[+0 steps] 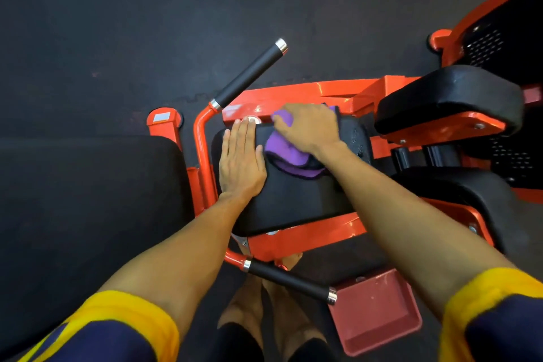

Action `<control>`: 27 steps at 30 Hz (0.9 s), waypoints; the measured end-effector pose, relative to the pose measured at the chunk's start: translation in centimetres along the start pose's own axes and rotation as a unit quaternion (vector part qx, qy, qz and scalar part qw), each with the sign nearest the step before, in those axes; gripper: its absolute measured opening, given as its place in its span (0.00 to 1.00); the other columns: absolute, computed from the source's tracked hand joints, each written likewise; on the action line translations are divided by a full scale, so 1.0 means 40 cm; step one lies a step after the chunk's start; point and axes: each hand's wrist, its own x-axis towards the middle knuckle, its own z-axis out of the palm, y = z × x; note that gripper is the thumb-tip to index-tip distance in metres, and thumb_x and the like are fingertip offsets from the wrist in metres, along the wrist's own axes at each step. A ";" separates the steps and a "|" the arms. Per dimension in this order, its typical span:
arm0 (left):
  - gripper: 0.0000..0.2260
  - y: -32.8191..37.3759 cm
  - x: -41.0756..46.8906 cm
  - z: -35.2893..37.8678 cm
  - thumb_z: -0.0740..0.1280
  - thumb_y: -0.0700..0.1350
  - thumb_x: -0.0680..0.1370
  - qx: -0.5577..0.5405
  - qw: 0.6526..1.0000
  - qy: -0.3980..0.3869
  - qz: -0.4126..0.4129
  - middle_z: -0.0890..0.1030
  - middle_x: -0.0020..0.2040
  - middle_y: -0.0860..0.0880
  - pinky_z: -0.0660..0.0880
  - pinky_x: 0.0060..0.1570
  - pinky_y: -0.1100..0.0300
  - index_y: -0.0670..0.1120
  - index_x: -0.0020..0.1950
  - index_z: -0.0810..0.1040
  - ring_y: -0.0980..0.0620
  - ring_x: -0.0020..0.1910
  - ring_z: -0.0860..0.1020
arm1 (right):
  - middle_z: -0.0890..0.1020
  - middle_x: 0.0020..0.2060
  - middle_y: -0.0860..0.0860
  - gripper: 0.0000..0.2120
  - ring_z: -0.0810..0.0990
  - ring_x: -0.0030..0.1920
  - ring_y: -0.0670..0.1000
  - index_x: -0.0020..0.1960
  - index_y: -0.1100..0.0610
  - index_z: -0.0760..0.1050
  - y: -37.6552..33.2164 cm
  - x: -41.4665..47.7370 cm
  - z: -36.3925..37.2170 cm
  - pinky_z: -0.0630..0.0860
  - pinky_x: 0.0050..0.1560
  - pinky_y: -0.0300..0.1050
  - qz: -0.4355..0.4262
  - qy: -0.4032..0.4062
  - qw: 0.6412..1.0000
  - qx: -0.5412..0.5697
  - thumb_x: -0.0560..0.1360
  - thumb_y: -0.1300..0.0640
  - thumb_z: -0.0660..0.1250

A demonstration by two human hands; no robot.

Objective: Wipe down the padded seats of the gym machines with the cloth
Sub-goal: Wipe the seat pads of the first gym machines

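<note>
Nearest us, bare feet (255, 303) stand beside a red footplate (379, 311) and the lower black handle (291, 281). Above them we see the black seat pad (293, 200) on its orange frame (308, 235). The left hand (242, 161) lies flat on the pad, fingers straight and together, holding nothing. Just beside it, the right hand (308, 126) presses palm-down on the bunched purple cloth (282, 153) at the pad's far end, fingers spread. Beyond rises the upper handle (249, 73) over dark rubber floor (117, 23).
</note>
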 end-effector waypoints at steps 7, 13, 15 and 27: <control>0.27 0.000 0.000 -0.003 0.61 0.44 0.81 0.007 1.000 -0.011 -0.006 0.66 0.79 0.43 0.54 0.79 0.46 0.38 0.79 0.64 0.45 0.79 0.61 | 0.85 0.40 0.54 0.19 0.82 0.41 0.60 0.42 0.54 0.81 -0.057 -0.002 0.027 0.73 0.47 0.52 0.047 0.061 0.997 0.032 0.76 0.43 0.58; 0.26 0.001 0.002 -0.003 0.60 0.44 0.81 0.009 1.000 -0.008 -0.010 0.66 0.78 0.43 0.51 0.80 0.49 0.39 0.79 0.63 0.44 0.79 0.62 | 0.86 0.45 0.50 0.22 0.83 0.45 0.57 0.52 0.49 0.83 -0.025 -0.010 0.030 0.74 0.49 0.52 -0.043 0.036 0.996 0.065 0.74 0.39 0.57; 0.26 0.007 0.004 -0.011 0.56 0.46 0.82 0.016 1.000 -0.016 -0.012 0.65 0.79 0.44 0.51 0.80 0.49 0.40 0.80 0.62 0.45 0.79 0.61 | 0.85 0.44 0.51 0.23 0.82 0.45 0.59 0.50 0.50 0.82 0.056 -0.012 0.009 0.72 0.50 0.53 0.013 0.042 0.998 0.034 0.73 0.38 0.55; 0.26 -0.009 0.000 -0.005 0.57 0.46 0.83 0.023 0.999 -0.027 0.003 0.65 0.79 0.42 0.55 0.79 0.45 0.40 0.80 0.61 0.45 0.79 0.62 | 0.77 0.69 0.53 0.23 0.71 0.73 0.57 0.67 0.55 0.78 -0.055 -0.199 0.104 0.59 0.77 0.56 -0.036 0.111 0.987 0.112 0.75 0.49 0.63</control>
